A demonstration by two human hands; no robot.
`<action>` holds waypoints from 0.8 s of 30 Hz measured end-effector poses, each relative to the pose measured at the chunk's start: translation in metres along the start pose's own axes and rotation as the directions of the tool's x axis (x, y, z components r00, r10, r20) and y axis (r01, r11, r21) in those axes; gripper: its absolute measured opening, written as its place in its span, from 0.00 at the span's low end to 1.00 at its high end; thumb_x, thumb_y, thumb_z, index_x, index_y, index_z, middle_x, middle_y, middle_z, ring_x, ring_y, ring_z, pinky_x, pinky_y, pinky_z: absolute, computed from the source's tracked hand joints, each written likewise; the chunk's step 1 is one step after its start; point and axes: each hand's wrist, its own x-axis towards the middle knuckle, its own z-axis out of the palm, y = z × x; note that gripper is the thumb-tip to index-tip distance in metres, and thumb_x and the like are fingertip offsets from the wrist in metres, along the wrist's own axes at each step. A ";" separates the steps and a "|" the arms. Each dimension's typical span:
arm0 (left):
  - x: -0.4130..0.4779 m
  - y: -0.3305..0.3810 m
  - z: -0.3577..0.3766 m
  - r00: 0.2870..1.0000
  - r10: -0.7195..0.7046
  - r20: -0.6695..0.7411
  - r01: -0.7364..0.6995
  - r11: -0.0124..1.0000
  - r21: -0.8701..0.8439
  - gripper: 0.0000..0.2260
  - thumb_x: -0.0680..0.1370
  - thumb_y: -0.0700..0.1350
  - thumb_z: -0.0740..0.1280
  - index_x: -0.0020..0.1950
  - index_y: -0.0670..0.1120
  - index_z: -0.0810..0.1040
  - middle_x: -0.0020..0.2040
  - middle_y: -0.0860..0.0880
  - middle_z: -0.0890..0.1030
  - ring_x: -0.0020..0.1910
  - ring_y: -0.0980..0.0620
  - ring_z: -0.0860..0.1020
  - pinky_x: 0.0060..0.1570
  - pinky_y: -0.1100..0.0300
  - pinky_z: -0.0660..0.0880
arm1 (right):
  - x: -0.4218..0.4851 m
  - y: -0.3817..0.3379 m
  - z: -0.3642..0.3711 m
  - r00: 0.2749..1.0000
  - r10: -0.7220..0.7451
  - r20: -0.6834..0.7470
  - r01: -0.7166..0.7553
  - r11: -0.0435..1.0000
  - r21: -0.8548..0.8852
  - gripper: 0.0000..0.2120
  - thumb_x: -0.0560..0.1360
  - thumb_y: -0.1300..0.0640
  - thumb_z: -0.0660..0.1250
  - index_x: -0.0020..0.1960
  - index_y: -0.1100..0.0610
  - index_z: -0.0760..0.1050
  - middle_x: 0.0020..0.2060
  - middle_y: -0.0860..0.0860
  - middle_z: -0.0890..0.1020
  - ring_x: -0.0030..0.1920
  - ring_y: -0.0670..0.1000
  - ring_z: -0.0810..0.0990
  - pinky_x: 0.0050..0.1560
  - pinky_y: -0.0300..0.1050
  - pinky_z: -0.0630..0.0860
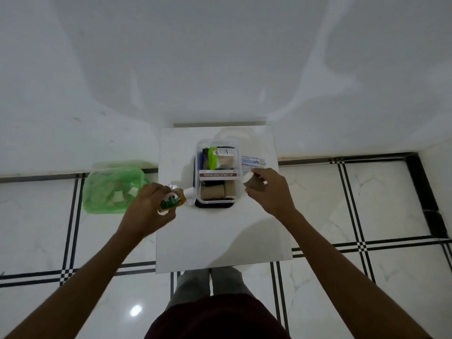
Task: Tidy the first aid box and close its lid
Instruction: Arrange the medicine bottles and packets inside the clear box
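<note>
A clear plastic first aid box (198,192) stands open on a small white table (220,236). Inside lie a povidone-iodine ointment carton (218,174), tan bandage rolls (212,192), a green-capped item (212,157) and other packets. My left hand (149,209) grips an amber bottle with a green label (171,200), its white cap pointing at the box's left side. Just right of the box, my right hand (269,192) holds a tan bandage roll (253,183). A dark lid-like piece (214,205) shows under the box's near edge.
A white and blue medicine packet (253,161) lies on the table right of the box. A bin lined with a green bag (110,189) holding paper scraps stands on the tiled floor to the left. A white wall rises behind the table.
</note>
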 end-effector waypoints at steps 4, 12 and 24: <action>0.040 0.018 -0.036 0.996 0.049 -0.081 -0.052 0.998 -0.044 0.19 0.63 0.45 0.74 0.51 0.39 0.79 0.44 0.41 0.79 0.42 0.44 0.75 0.42 0.57 0.69 | 0.005 -0.036 0.007 0.945 -0.288 0.155 0.305 0.948 -0.094 0.23 0.68 0.59 0.74 0.61 0.59 0.75 0.55 0.57 0.78 0.53 0.53 0.74 0.54 0.47 0.75; 0.088 0.052 -0.005 0.962 0.230 0.146 -0.239 0.970 0.047 0.21 0.65 0.47 0.76 0.54 0.39 0.79 0.47 0.40 0.78 0.46 0.42 0.75 0.42 0.50 0.76 | 0.004 -0.031 0.043 0.916 -0.355 0.186 0.396 0.875 -0.278 0.07 0.71 0.60 0.68 0.48 0.54 0.78 0.44 0.52 0.84 0.44 0.56 0.80 0.44 0.55 0.79; 0.095 0.052 0.039 0.965 0.171 0.199 -0.191 0.978 0.085 0.19 0.72 0.50 0.72 0.61 0.45 0.79 0.60 0.45 0.80 0.63 0.45 0.73 0.67 0.39 0.59 | -0.026 0.001 0.055 0.937 -0.314 0.156 0.349 0.866 -0.357 0.10 0.70 0.63 0.69 0.51 0.56 0.80 0.48 0.53 0.85 0.53 0.56 0.81 0.61 0.67 0.68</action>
